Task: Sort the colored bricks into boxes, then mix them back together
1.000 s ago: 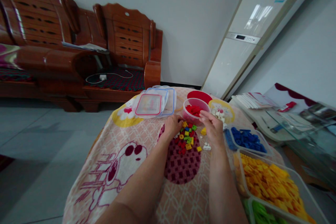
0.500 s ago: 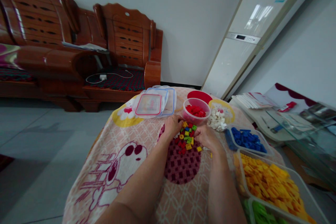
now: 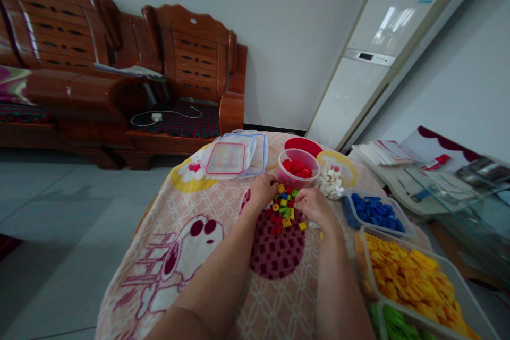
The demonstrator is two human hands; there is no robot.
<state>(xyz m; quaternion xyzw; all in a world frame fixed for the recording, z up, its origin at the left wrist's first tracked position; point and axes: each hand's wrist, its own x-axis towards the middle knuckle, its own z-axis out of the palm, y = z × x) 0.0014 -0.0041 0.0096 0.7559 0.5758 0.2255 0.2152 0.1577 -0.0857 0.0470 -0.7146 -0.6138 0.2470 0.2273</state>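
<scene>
A loose pile of small toy building bricks (image 3: 286,211) in red, yellow, green and blue lies on the cloth between my hands. My left hand (image 3: 263,193) rests at the pile's left edge, its thumb and curved fingers apart beside the bricks. On the other side, my right hand (image 3: 313,205) has its thumb and fingertips pinched together over the pile's right edge; what sits between them is too small to make out. Just behind the pile stands a round clear tub (image 3: 298,180) of red bricks (image 3: 297,168). White bricks (image 3: 330,183) are heaped to its right.
Along the right edge stand clear boxes of blue bricks (image 3: 375,211), yellow bricks (image 3: 414,276) and green bricks (image 3: 398,324). Clear lids (image 3: 226,158) are stacked at the back left, a red round lid (image 3: 303,146) behind the tub. A single yellow brick (image 3: 303,226) lies near my right wrist.
My right hand has lifted and shifted slightly at the pile's right edge, its fingers pinched closer. The left hand has stayed nearly still.
</scene>
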